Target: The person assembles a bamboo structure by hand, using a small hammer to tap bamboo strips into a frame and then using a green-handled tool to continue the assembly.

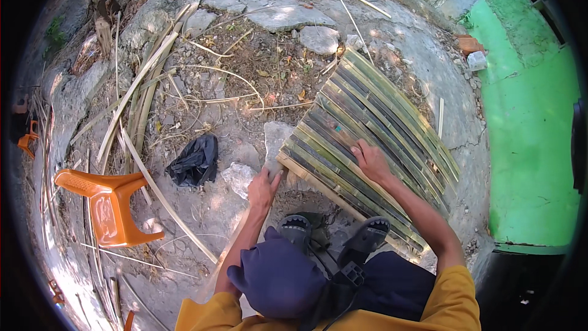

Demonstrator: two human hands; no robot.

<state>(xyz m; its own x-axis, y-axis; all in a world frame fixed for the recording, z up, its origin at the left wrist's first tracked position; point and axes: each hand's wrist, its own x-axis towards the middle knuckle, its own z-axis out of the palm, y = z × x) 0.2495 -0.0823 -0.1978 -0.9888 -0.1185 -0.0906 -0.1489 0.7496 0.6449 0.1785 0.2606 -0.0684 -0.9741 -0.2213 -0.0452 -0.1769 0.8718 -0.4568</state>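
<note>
A wide panel of split bamboo slats (367, 122), green and dark brown, lies slanted on the ground in front of me, fanning toward the right. My right hand (372, 162) rests on its middle with the fingers curled against the slats. At the panel's near left corner, my left hand (263, 189) is closed beside the slat ends, thumb and forefinger at the lower end of a pale grey stone slab (279, 140). What lies inside its fingers is hidden.
An orange plastic chair (113, 208) lies tipped at left. Beside it are a black plastic bag (193, 160) and a whitish rock (239, 179). Long bamboo strips (144, 92) are heaped at far left. A green wall (530, 141) stands at right. My sandalled feet (296, 230) are near the panel.
</note>
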